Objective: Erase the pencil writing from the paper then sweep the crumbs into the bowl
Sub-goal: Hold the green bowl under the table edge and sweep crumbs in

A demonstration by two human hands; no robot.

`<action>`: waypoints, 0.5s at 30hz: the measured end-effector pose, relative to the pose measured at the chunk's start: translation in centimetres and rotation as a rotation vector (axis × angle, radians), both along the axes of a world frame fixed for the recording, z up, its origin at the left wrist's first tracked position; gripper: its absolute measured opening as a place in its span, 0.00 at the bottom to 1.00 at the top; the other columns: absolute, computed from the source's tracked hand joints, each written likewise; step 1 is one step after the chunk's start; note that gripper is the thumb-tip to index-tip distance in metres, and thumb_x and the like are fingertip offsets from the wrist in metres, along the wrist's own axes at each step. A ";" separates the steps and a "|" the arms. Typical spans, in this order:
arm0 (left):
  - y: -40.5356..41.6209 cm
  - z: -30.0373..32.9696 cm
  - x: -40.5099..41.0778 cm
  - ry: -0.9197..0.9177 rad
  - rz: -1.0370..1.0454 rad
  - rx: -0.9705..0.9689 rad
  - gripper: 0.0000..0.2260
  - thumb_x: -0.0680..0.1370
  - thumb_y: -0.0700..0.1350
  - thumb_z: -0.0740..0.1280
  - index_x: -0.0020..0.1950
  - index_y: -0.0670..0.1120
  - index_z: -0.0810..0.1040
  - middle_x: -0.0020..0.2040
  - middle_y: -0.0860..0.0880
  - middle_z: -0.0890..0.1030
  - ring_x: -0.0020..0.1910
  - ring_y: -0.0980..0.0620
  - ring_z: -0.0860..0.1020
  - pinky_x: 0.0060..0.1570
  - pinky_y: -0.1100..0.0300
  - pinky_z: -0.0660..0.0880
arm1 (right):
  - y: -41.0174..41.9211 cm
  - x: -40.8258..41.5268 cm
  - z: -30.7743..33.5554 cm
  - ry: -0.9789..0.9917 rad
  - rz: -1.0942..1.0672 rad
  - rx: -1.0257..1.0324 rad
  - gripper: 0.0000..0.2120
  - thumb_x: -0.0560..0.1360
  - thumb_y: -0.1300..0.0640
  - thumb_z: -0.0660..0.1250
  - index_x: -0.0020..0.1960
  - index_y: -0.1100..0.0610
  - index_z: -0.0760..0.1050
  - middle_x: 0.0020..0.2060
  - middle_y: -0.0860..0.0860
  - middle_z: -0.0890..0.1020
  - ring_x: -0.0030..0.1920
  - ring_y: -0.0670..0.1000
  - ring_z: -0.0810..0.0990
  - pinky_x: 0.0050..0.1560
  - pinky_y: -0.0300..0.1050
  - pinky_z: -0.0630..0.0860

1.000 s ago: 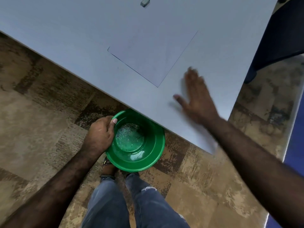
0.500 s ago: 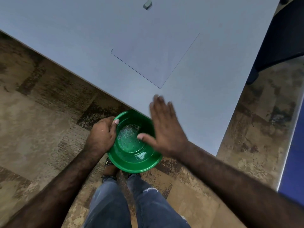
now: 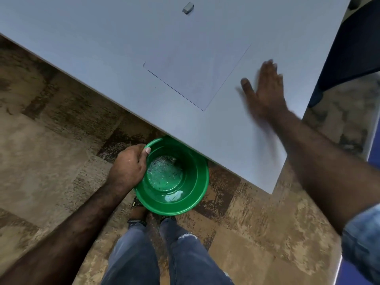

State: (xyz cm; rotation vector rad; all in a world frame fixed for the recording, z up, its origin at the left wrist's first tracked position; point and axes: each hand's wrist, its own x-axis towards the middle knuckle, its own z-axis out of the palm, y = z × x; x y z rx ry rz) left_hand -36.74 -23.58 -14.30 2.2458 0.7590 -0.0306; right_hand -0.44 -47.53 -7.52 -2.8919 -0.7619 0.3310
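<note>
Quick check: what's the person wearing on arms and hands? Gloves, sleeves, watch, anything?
Both hands are bare: no gloves, rings or watch visible on the left hand or the right hand. Both forearms are uncovered. A faded blue denim sleeve shows on the right arm, pushed up high. No sleeve is visible on the left arm in frame.

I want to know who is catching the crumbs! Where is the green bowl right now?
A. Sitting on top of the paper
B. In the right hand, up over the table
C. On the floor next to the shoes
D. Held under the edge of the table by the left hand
D: the left hand grips the rim of the green bowl just below the table edge, while the right hand is flat on the tabletop beside the paper.
</note>
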 end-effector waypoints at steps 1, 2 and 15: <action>0.1 -0.1 0.1 -0.001 -0.005 0.002 0.15 0.85 0.53 0.59 0.56 0.46 0.81 0.44 0.48 0.82 0.42 0.48 0.79 0.44 0.51 0.79 | 0.2 0.0 -0.2 0.001 0.021 -0.020 0.51 0.80 0.24 0.42 0.85 0.62 0.39 0.85 0.58 0.41 0.85 0.56 0.39 0.84 0.61 0.39; 0.2 -0.1 0.2 -0.001 -0.011 0.002 0.15 0.85 0.53 0.59 0.56 0.46 0.81 0.44 0.48 0.82 0.42 0.48 0.79 0.44 0.50 0.79 | 0.4 -0.5 -0.5 -0.007 0.060 -0.039 0.51 0.80 0.23 0.43 0.85 0.62 0.39 0.85 0.59 0.41 0.85 0.57 0.38 0.84 0.61 0.38; 0.9 0.1 0.7 0.013 -0.048 0.007 0.15 0.85 0.51 0.60 0.54 0.43 0.81 0.44 0.45 0.82 0.42 0.46 0.79 0.44 0.53 0.77 | 2.4 -26.2 0.7 0.091 0.495 -0.108 0.50 0.82 0.27 0.49 0.85 0.63 0.38 0.84 0.61 0.35 0.84 0.58 0.33 0.84 0.62 0.42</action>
